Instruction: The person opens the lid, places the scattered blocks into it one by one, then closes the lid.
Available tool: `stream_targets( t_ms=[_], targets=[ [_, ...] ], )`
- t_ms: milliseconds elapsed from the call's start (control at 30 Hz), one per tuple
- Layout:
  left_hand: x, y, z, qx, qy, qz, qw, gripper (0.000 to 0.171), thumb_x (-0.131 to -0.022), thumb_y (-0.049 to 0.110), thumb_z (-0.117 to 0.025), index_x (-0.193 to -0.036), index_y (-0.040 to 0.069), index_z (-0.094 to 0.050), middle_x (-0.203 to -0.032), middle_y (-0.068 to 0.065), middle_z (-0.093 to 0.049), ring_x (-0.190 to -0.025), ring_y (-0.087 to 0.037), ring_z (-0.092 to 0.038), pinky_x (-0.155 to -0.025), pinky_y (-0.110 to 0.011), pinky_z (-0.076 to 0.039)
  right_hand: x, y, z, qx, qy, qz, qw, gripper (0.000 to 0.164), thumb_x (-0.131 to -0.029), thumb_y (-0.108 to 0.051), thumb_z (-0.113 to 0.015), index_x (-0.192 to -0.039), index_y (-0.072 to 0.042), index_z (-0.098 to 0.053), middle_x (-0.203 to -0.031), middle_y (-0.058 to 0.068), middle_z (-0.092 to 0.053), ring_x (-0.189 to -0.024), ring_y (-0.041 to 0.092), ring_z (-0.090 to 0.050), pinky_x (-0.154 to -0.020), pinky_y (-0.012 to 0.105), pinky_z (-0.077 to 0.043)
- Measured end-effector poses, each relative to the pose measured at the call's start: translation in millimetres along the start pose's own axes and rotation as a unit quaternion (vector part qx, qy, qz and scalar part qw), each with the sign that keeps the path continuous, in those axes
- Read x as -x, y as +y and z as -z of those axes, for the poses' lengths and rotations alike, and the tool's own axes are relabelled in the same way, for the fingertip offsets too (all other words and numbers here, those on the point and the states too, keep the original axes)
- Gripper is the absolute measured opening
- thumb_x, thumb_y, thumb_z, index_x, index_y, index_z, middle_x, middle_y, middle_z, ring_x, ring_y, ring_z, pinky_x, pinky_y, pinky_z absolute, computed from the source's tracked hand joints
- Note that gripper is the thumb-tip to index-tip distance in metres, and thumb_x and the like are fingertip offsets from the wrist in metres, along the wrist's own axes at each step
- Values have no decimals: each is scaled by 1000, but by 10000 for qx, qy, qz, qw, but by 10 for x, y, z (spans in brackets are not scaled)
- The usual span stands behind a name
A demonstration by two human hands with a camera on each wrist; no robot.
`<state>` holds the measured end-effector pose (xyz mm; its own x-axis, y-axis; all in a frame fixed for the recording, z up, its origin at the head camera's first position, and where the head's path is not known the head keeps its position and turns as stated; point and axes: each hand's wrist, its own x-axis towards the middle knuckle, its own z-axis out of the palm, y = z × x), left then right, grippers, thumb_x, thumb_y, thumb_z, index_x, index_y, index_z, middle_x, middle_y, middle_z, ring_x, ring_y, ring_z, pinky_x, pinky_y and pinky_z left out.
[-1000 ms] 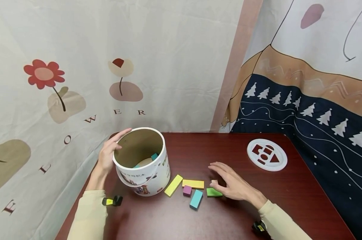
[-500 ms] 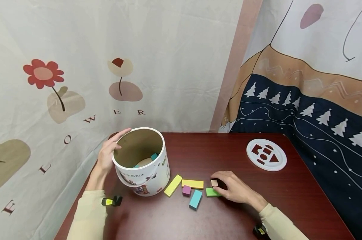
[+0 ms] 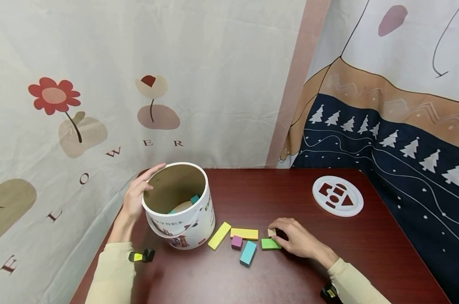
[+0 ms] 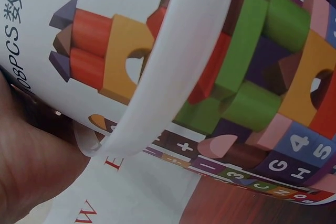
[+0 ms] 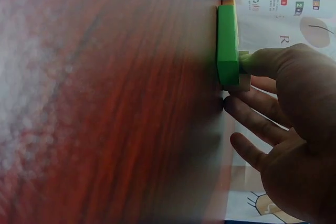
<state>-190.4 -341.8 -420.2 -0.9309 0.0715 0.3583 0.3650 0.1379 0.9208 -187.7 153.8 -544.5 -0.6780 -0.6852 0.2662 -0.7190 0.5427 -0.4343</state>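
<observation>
On the left of the table stands a white bucket [image 3: 204,217] with printed toy blocks on its side. My left hand [image 3: 136,198] grips its rim at the left; in the left wrist view only part of that hand [image 4: 37,161] shows beside the bucket's white handle [image 4: 173,66]. My right hand [image 3: 301,238] pinches a small plain wooden block [image 3: 271,232] between thumb and fingers. That block sits right behind a flat green block [image 3: 270,244], which the thumb overlaps in the right wrist view. A few turquoise and wooden pieces show inside the bucket.
Between bucket and right hand lie two yellow blocks [image 3: 219,236], a purple cube [image 3: 236,242] and a blue block [image 3: 248,253]. A white lid [image 3: 340,207] with cut-out shapes lies at the back right. Printed curtains hang behind the table [image 3: 199,278].
My right hand has come down from above the green block, and its thumb and fingers have closed on the wooden block. The left hand and bucket have stayed in place.
</observation>
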Motion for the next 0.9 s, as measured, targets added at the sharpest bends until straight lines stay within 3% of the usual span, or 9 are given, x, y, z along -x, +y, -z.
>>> stream_targets(
  t_ms=[533, 900],
  targets=[
    [9, -9, 2, 94, -118, -26, 9999, 69, -88, -13, -24, -152, -6, -47, -148, -23, -52, -126, -39, -50, -100, -28, -45, -12, -24, 8, -206, -103, -169, 9996, 21, -95, -21, -73, -115, -14, -75, -107, -10, -69, -98, 3, -61, -85, 34, -57],
    [8, -9, 10, 144, -104, -7, 9998, 70, -87, -13, -25, -152, -6, -47, -148, -23, -52, -126, -38, -51, -100, -28, -46, -155, -40, 104, -357, 370, 256, 9984, 21, -92, -13, -75, -112, -10, -74, -106, -7, -69, -98, 4, -62, -83, 34, -57]
  ],
)
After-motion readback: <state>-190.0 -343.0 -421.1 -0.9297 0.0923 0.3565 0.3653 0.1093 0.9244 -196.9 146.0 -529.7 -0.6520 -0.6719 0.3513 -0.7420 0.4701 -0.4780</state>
